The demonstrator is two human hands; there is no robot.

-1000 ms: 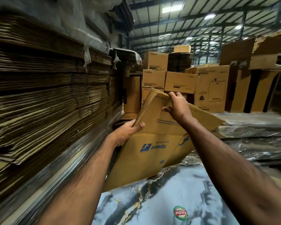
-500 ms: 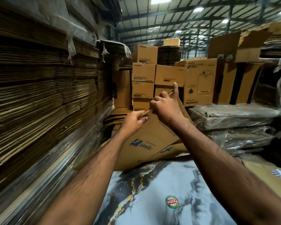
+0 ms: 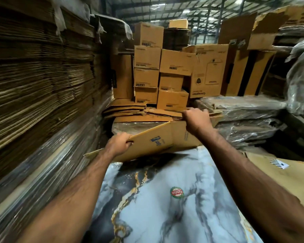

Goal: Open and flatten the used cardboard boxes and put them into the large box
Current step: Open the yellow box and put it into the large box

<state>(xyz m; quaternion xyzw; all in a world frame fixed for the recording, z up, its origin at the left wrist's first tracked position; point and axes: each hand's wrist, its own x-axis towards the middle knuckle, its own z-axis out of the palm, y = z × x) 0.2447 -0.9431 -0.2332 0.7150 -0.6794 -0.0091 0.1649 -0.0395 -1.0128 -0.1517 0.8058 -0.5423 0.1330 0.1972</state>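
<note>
A flattened brown cardboard box (image 3: 158, 141) with a blue logo lies tilted over the far end of a marble-patterned surface (image 3: 165, 207). My left hand (image 3: 118, 143) grips its near left edge, fingers curled round the board. At the box's upper right edge my right hand (image 3: 197, 120) grips the top, fingers curled over it. Beyond the held box lies a low pile of flattened cardboard (image 3: 130, 109). I cannot tell which box is the large box.
A tall wrapped stack of flat cardboard sheets (image 3: 42, 85) walls the left side. Stacked closed cartons (image 3: 172, 74) stand behind. Plastic-wrapped bundles (image 3: 244, 116) lie at the right, and a flat sheet with a striped label (image 3: 277, 171) lies at the near right.
The box has gone from held up and partly folded to flat and lowered toward the pile. My hands have spread apart along its edge, the right one moving right.
</note>
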